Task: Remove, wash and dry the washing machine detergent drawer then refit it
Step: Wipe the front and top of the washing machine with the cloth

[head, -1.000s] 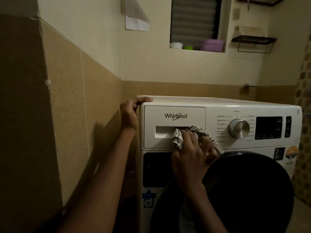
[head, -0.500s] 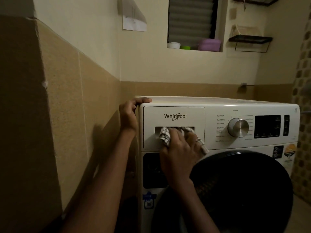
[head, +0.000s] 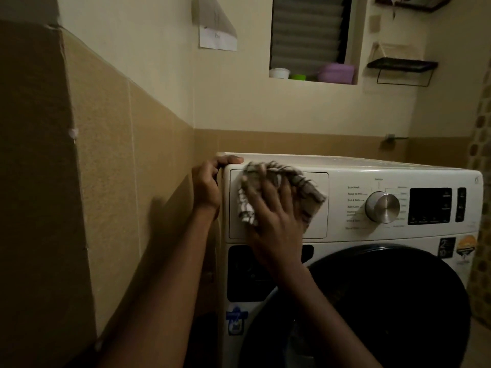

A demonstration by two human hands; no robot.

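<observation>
A dim tiled corner, with the washing machine (head: 345,162) close to the wall. The left hand (head: 206,184) grips its top corner. The right hand (head: 271,216), fingers spread flat, presses a checked cloth (head: 305,192) on the detergent drawer (head: 317,177), which sits closed in its slot. A too wide wipe may catch and turn the program dial (head: 382,207) beside it.

One view: head camera, behind and above hands, facing forward, slightly down. Near: forearms fill lower frame. Fingers of left hand (head: 206,185) grip washer (head: 345,235) corner mid-frame; right hand (head: 271,221) just right of them. Wall (head: 106,155) left of fingers, window (head: 308,30) above right, farther off.
</observation>
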